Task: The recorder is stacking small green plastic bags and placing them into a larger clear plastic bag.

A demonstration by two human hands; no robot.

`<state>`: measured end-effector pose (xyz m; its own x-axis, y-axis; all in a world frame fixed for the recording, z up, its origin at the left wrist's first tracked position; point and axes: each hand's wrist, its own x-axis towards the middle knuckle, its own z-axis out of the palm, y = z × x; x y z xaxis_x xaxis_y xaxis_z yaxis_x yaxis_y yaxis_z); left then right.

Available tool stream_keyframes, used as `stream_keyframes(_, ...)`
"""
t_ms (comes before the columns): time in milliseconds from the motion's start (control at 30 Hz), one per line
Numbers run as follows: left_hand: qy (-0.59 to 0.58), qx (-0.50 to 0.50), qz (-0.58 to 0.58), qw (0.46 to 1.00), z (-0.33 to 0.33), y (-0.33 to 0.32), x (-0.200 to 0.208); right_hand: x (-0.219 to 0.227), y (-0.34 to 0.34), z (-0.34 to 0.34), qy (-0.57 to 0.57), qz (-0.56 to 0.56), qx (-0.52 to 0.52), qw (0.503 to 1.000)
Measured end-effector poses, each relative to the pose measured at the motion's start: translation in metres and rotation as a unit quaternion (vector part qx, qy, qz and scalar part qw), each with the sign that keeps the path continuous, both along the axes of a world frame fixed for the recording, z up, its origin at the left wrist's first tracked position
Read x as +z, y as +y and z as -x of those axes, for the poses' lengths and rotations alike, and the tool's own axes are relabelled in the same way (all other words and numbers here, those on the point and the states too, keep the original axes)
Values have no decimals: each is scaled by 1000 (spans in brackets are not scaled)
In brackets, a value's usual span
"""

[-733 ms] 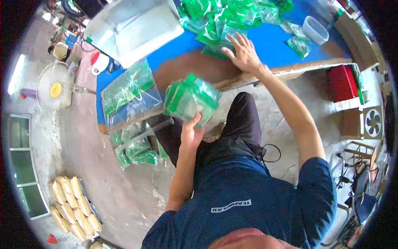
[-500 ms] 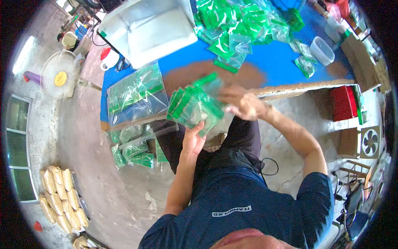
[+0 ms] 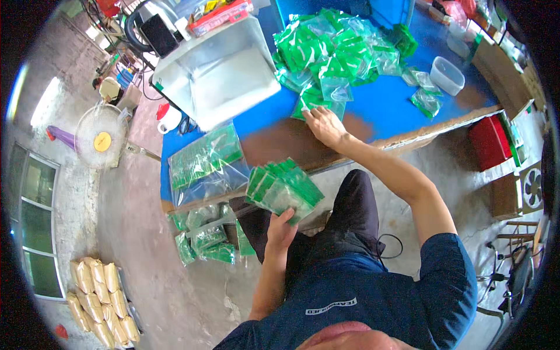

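Observation:
My left hand point(image 3: 281, 228) holds a stack of small green-and-clear packets point(image 3: 282, 187) fanned out above my lap, just below the table's near edge. My right hand point(image 3: 324, 125) is stretched out onto the blue table point(image 3: 391, 108), fingers spread and resting on a clear packet point(image 3: 315, 103) at the near edge of a big heap of green packets point(image 3: 332, 49). Nothing is closed in that hand.
A large clear bag of green packets point(image 3: 204, 163) lies at the table's left end, more filled bags point(image 3: 204, 236) on the floor below. A big clear bin point(image 3: 219, 73), a small plastic tub point(image 3: 448, 74), a red box point(image 3: 489, 143), a floor fan point(image 3: 99, 139) stand around.
My right hand came back to the stack in my left hand, then reached out again to the heap's near edge. The stack in my left hand has stayed about where it was.

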<state>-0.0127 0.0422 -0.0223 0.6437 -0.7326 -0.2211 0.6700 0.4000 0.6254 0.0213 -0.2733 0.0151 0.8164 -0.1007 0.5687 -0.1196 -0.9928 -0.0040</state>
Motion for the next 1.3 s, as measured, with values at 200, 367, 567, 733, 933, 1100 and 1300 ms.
stream_keyframes(200, 85, -23, 78, 993, -13, 3, -17, 31, 51, 18, -8, -272, 13, 962)
stream_keyframes(367, 166, -40, 104, 980, -11, -11, -19, 28, 57, 29, -149, -237, -2, 960)
stream_keyframes(567, 73, -30, 55, 995, -5, -4, -14, 23, 72, 4, 118, -51, 24, 991)
stream_keyframes(733, 67, -16, 55, 996, 2, 21, -8, -1, 105, 44, -8, -206, 280, 937)
stream_keyframes(933, 133, 34, 122, 983, -5, -5, 13, 26, 140, 81, -71, -852, 61, 515)
stream_keyframes(1100, 85, 70, 16, 994, -6, -7, 4, 57, 38, 62, 87, -438, 20, 895)
stream_keyframes(1300, -97, 71, -36, 992, 9, 6, 7, 42, -2, 22, 162, -20, 137, 977)
